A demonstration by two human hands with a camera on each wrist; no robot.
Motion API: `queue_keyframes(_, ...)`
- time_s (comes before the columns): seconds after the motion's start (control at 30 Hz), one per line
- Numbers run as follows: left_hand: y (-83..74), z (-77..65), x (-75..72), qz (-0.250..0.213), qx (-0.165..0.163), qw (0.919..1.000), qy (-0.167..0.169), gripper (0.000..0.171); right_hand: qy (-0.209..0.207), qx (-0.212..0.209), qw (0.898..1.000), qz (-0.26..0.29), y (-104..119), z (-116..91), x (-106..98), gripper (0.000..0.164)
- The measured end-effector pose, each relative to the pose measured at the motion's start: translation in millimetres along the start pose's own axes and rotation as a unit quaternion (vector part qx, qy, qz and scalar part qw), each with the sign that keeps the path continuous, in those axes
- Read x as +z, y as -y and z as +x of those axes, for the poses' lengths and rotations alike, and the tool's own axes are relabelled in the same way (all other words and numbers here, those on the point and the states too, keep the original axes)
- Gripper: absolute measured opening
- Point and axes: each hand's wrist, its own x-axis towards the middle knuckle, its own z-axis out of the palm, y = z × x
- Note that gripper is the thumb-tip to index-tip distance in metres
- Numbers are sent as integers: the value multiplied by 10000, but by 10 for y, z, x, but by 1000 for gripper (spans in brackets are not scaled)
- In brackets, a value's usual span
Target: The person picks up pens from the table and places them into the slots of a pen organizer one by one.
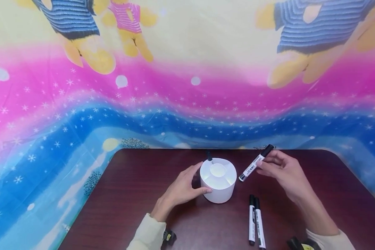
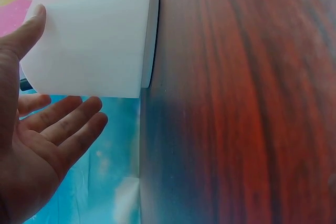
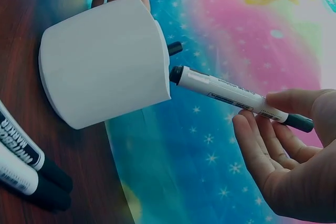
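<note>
A round white pen holder [image 1: 219,194] with several compartments stands upright on the table; a black-ended marker [image 1: 209,156] stands in its far left compartment. My left hand [image 1: 182,185] rests at the holder's left side, thumb in front and fingers loosely extended; the left wrist view shows the thumb [image 2: 32,30] against the white wall [image 2: 92,38]. Between thumb and fingertips, my right hand [image 1: 284,173] pinches a white marker [image 1: 251,167] near its black cap. The marker is tilted, its lower end beside the holder's rim, apart from it in the head view.
Two more black-capped whiteboard markers [image 1: 252,222] lie side by side on the dark red-brown table [image 1: 112,208], in front and right of the holder. Behind the table's far edge hangs a colourful curtain [image 1: 187,104] with bears and snowflakes.
</note>
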Motion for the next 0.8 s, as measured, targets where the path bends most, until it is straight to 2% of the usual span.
queue_keyframes(0.53, 5, 5, 7, 27, -47, 10000, -15, 99, -103, -33, 9991, -419, 37, 149, 223, 24)
queue_keyframes(0.8, 2, 9, 5, 2, -63, 10000, 20, 99, -102, 36, 9946, -1031, 17, 187, 305, 33)
